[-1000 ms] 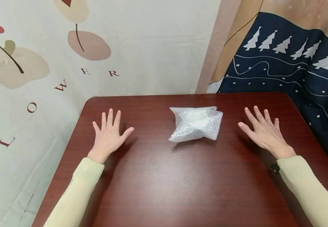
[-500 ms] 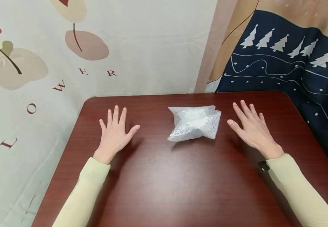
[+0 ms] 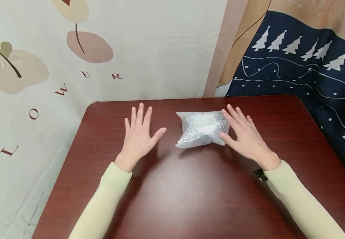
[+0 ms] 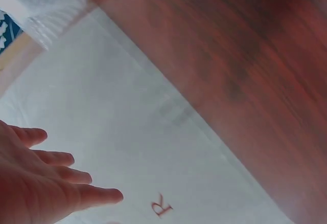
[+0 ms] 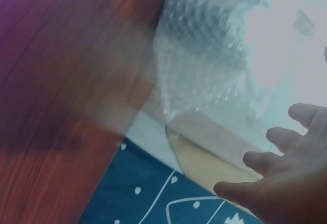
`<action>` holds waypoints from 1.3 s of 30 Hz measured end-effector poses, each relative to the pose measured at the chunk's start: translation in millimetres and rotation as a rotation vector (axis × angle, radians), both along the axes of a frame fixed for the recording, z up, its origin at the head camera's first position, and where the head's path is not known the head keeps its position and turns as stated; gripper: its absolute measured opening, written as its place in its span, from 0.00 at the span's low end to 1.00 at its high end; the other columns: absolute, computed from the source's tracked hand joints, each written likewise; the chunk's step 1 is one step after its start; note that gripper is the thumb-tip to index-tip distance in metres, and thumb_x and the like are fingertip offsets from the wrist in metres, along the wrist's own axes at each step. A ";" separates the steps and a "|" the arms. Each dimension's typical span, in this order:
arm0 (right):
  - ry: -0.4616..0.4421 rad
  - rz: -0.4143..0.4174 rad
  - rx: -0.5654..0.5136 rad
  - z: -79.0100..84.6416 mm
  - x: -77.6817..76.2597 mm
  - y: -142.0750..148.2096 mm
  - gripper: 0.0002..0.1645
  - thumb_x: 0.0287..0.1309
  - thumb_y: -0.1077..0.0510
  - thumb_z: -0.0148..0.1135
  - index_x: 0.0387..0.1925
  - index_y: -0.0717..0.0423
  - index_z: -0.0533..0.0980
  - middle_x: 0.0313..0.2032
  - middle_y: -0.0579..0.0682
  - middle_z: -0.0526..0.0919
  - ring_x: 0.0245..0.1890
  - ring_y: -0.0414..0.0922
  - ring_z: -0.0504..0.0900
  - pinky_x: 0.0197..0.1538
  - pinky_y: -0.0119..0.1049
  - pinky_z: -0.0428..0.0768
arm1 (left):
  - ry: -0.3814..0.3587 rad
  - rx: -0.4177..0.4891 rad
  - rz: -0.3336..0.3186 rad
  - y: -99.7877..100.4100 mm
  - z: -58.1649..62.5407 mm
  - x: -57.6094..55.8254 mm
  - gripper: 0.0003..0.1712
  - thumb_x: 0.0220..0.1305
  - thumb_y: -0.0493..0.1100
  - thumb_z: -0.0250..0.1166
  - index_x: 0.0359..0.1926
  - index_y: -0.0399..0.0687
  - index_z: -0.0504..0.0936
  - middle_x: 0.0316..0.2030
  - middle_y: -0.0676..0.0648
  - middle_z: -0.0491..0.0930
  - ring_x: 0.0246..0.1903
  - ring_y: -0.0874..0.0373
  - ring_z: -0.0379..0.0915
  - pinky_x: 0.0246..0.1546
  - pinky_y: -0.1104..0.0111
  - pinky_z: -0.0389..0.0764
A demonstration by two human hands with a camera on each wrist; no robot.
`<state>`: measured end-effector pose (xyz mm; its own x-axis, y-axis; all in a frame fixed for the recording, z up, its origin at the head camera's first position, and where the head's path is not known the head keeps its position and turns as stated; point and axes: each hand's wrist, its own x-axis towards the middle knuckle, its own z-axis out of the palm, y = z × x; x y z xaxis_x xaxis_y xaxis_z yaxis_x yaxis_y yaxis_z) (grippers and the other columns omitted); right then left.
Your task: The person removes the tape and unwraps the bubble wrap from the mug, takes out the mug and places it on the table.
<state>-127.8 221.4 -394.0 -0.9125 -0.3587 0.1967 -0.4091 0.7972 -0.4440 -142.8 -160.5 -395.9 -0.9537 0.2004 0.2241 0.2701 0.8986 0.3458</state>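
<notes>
A bubble wrap package (image 3: 200, 129), silvery and clear, lies toward the far side of the dark red table. My right hand (image 3: 247, 139) is at its right end, fingers spread and straight; the thumb and index fingertip overlap the package's edge in the head view, and whether they touch it I cannot tell. In the right wrist view the bubble wrap (image 5: 204, 55) shows close beyond the fingers. On the left, my left hand (image 3: 137, 136) is spread with straight fingers, a short gap from the package. Nothing is in either hand. What the wrap encloses is hidden.
The wooden table (image 3: 172, 192) has rounded far corners. Behind it hangs a pale curtain (image 3: 160, 49) printed with flowers and letters. A navy cloth (image 3: 283, 66) with white trees hangs at the right. A small black device (image 3: 261, 175) sits at the right wrist.
Both hands have moved inward toward the package, the left going right and the right going left. The right hand now overlaps the package's edge. The package rests in the same place.
</notes>
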 end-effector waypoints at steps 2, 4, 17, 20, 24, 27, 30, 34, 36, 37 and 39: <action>0.025 0.022 -0.008 -1.2 0.5 -4.4 0.49 0.68 0.34 0.61 0.82 0.42 0.55 0.82 0.44 0.47 0.82 0.55 0.44 0.77 0.66 0.45 | 0.008 0.013 -0.023 9.4 2.1 1.0 0.54 0.70 0.76 0.51 0.83 0.50 0.50 0.83 0.42 0.37 0.81 0.42 0.24 0.73 0.32 0.39; 0.052 0.044 -0.012 -3.0 0.7 -8.0 0.49 0.67 0.35 0.63 0.81 0.43 0.57 0.82 0.43 0.49 0.82 0.54 0.45 0.76 0.66 0.47 | 0.017 0.019 -0.043 18.2 3.0 1.8 0.54 0.70 0.76 0.51 0.83 0.50 0.51 0.83 0.42 0.38 0.81 0.42 0.25 0.73 0.32 0.40; 0.173 0.167 0.014 -11.1 -2.7 -20.5 0.44 0.61 0.41 0.72 0.75 0.49 0.70 0.79 0.51 0.61 0.79 0.56 0.55 0.78 0.60 0.51 | 0.051 0.003 -0.151 60.2 -5.5 8.7 0.54 0.69 0.77 0.51 0.83 0.50 0.54 0.83 0.44 0.42 0.82 0.45 0.29 0.74 0.34 0.41; 0.179 0.178 0.019 -11.6 -3.6 -20.8 0.42 0.61 0.42 0.72 0.73 0.50 0.71 0.77 0.52 0.64 0.79 0.57 0.56 0.77 0.62 0.53 | 0.031 0.005 -0.183 67.0 -8.1 9.0 0.53 0.69 0.76 0.52 0.82 0.50 0.55 0.83 0.45 0.41 0.81 0.45 0.31 0.75 0.36 0.41; 0.194 0.192 0.021 -13.8 -4.7 -21.1 0.39 0.61 0.45 0.73 0.71 0.51 0.73 0.75 0.54 0.67 0.78 0.57 0.58 0.75 0.65 0.55 | 0.009 0.009 -0.238 74.2 -9.9 7.3 0.50 0.70 0.74 0.54 0.81 0.52 0.59 0.83 0.47 0.41 0.81 0.45 0.34 0.75 0.37 0.45; 0.213 0.209 0.018 -16.9 -6.3 -20.9 0.39 0.61 0.47 0.74 0.70 0.52 0.74 0.74 0.55 0.68 0.77 0.58 0.59 0.75 0.65 0.56 | 0.007 0.004 -0.281 77.7 -11.6 3.5 0.46 0.70 0.73 0.56 0.81 0.58 0.61 0.83 0.50 0.42 0.81 0.45 0.35 0.74 0.37 0.49; 0.215 0.232 -0.004 -20.2 -8.0 -20.0 0.39 0.60 0.50 0.75 0.70 0.54 0.74 0.74 0.56 0.69 0.77 0.59 0.60 0.75 0.62 0.58 | -0.010 -0.008 -0.324 79.7 -14.0 -0.4 0.44 0.71 0.73 0.54 0.81 0.63 0.61 0.83 0.51 0.43 0.81 0.45 0.38 0.74 0.36 0.50; 0.188 0.260 -0.031 -22.6 -7.8 -18.9 0.39 0.62 0.52 0.75 0.72 0.54 0.72 0.74 0.56 0.68 0.75 0.58 0.63 0.75 0.58 0.61 | -0.054 -0.031 -0.367 79.5 -16.6 -2.6 0.42 0.73 0.74 0.51 0.80 0.65 0.62 0.82 0.52 0.48 0.81 0.47 0.40 0.74 0.35 0.47; 0.176 0.268 -0.034 -22.7 -7.4 -19.0 0.39 0.63 0.51 0.74 0.72 0.53 0.72 0.75 0.55 0.68 0.75 0.57 0.64 0.75 0.57 0.62 | -0.069 -0.045 -0.371 78.4 -17.2 -2.6 0.42 0.73 0.75 0.49 0.80 0.66 0.62 0.82 0.52 0.50 0.81 0.47 0.41 0.74 0.35 0.44; 0.173 0.273 -0.035 -22.7 -7.4 -19.1 0.39 0.63 0.51 0.74 0.72 0.53 0.72 0.75 0.55 0.67 0.74 0.56 0.65 0.74 0.57 0.63 | -0.069 -0.053 -0.372 77.7 -17.5 -2.4 0.42 0.73 0.75 0.48 0.80 0.66 0.62 0.81 0.52 0.51 0.81 0.47 0.41 0.74 0.34 0.43; 0.166 0.280 -0.042 -22.3 -7.1 -19.2 0.38 0.63 0.51 0.73 0.72 0.53 0.72 0.75 0.54 0.67 0.74 0.55 0.66 0.74 0.57 0.64 | -0.058 -0.069 -0.369 76.8 -17.8 -1.6 0.42 0.73 0.76 0.48 0.80 0.66 0.63 0.81 0.52 0.52 0.81 0.47 0.42 0.73 0.33 0.43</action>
